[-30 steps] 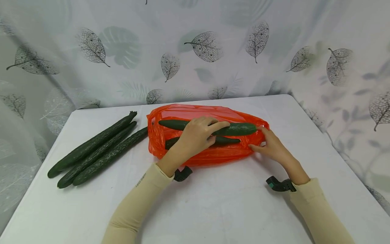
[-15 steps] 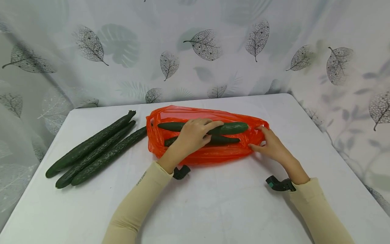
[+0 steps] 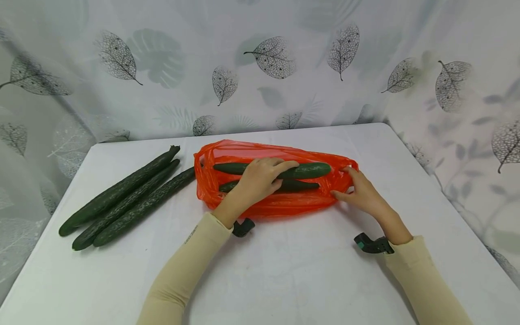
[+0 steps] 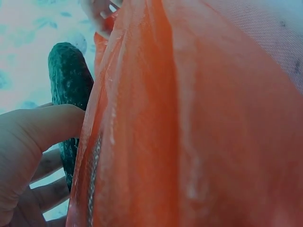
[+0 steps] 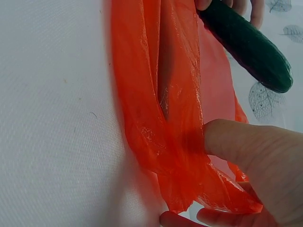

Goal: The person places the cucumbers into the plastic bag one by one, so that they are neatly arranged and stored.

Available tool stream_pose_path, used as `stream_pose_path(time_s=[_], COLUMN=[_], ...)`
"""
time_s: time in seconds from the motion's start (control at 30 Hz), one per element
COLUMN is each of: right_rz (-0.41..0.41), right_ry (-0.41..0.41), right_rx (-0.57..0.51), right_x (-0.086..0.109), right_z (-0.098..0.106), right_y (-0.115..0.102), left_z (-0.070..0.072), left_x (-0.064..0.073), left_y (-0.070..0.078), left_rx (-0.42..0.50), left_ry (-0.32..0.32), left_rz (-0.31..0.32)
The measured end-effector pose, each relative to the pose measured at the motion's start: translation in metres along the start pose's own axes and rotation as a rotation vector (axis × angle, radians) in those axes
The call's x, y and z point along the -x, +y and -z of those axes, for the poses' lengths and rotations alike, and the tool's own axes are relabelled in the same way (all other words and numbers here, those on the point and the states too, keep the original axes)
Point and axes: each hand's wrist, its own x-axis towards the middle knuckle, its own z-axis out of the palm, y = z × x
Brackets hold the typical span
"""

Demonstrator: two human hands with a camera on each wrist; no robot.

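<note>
Three cucumbers (image 3: 123, 201), red bag (image 3: 284, 206) on white table (image 3: 292, 266)

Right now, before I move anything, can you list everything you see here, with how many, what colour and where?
Loose cucumbers: three, dark green, on the table left of the bag
Held cucumber: one, green, in the left hand above the bag
Bagged cucumber: one visible, dark green, inside the bag
Plastic bag: one, red-orange, mid-table
Table: one, white, beneath everything
Leaf-print backdrop: pale grey, behind the table
Wrist devices: two, dark, one per wrist
Sleeves: two, cream, on both arms
Left hand: one, bare, gripping the upper cucumber
Right hand: one, bare, at the bag's right end
</note>
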Motion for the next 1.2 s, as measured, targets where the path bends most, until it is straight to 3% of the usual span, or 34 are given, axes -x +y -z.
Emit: stream_pose_path(time_s=[0.33,1.2], right_rz=[0.011,-0.002], right_ry=[0.005,0.001], right_rx=[-0.017,-0.003], right_x=[-0.001,0.002], right_z=[0.001,-0.001], right_y=[0.0,0.0], left_z=[0.0,-0.017], left_x=[-0.003,-0.003], left_y=[0.003,-0.016], left_rx=[0.017,0.022], left_ry=[-0.071,-0.193], left_rz=[0.017,0.125])
